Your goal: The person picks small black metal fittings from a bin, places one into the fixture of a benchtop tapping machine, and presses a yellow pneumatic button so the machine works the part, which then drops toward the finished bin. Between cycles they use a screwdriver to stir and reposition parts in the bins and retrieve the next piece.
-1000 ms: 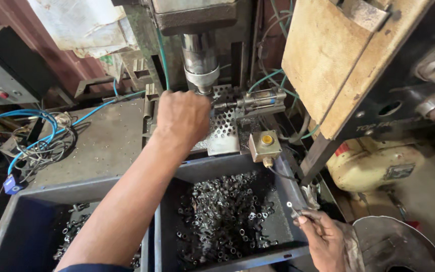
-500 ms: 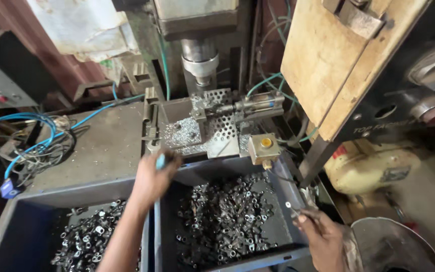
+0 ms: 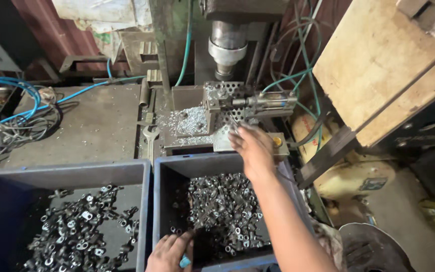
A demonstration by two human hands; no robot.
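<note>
Two bins [image 3: 152, 174] of parts; right hand [image 3: 251, 146] open at fixture [image 3: 227, 103], left hand [image 3: 169, 252] grip unclear.

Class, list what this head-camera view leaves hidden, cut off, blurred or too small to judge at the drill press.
- Left hand: cut off by the bottom edge; grip on the blue item unclear.
- Right hand: its fingertips blur against the perforated fixture, so a held part cannot be confirmed.
- Drill spindle: its tip is lost in shadow.
- Metal parts in the bin: too small to tell their exact shape.
</note>
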